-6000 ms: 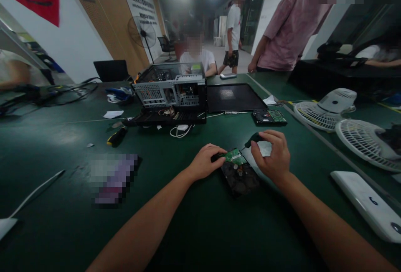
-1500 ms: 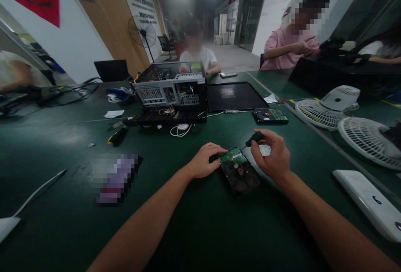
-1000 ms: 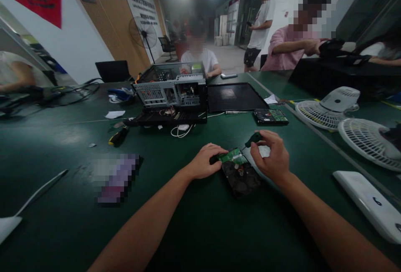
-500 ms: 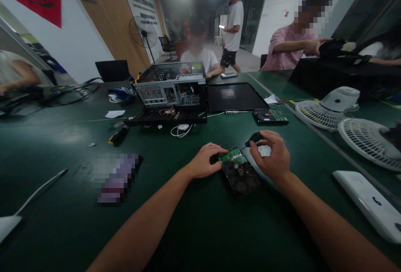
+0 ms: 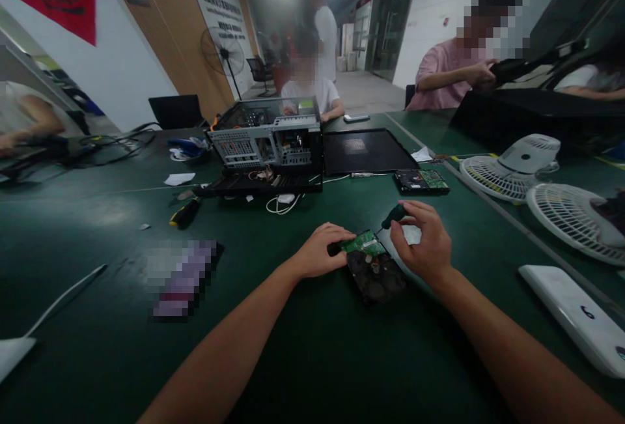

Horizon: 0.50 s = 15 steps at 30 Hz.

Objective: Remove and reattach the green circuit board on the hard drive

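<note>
While gripped, screwdriver [image 5: 393, 216] over drive [image 5: 375, 268]

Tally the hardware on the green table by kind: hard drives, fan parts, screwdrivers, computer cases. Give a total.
Hard drives: 2, one steadied by the left hand, one farther back.
White fan parts: 2, a fan head and a loose grille.
Screwdrivers: 2, one in the right hand, one yellow-handled.
Open computer cases: 1.
Total: 7.

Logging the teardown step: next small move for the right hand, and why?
Probably keep turning: the right hand pinches the black-handled screwdriver, tip down at the green circuit board on the black hard drive, which the left hand steadies.
</note>
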### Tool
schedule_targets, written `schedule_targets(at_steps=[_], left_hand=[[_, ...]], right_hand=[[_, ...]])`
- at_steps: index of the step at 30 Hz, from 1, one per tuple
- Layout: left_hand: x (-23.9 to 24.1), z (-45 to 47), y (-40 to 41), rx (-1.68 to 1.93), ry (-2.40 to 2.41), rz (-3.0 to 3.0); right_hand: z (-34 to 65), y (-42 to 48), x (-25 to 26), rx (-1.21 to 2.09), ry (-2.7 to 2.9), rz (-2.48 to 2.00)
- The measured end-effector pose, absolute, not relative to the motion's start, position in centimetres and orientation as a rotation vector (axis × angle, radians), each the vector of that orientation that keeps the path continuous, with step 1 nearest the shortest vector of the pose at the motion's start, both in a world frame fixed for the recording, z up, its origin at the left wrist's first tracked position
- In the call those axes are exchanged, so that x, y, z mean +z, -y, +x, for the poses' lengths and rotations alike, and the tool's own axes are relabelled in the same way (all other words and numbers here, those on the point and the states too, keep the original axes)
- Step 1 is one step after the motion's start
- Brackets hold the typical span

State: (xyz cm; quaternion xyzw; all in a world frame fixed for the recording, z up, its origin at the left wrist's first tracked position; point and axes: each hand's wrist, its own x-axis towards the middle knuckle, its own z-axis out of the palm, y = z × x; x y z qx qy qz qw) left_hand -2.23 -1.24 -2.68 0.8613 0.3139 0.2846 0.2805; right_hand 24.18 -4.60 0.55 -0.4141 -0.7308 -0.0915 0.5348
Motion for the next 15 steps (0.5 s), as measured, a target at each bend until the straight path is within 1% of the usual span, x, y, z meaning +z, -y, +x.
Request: schedule_targets(at_steps=[3,10,15], left_hand=[[-2.62,-2.17,1.3,0.782,-0.825,2.311],[-2.4,-2.15,1.46,0.772,-0.846,2.311],[-2.52,-2.32,1.46,0.756,-0.842,2.32]], right_hand=[[24.07,4.64,0.61,-0.217,1.735,-0.989],[24.14,4.73,1.0,-0.34,1.734,-1.01],[24.17,4.73,1.05,-0.316,1.76,-1.011]])
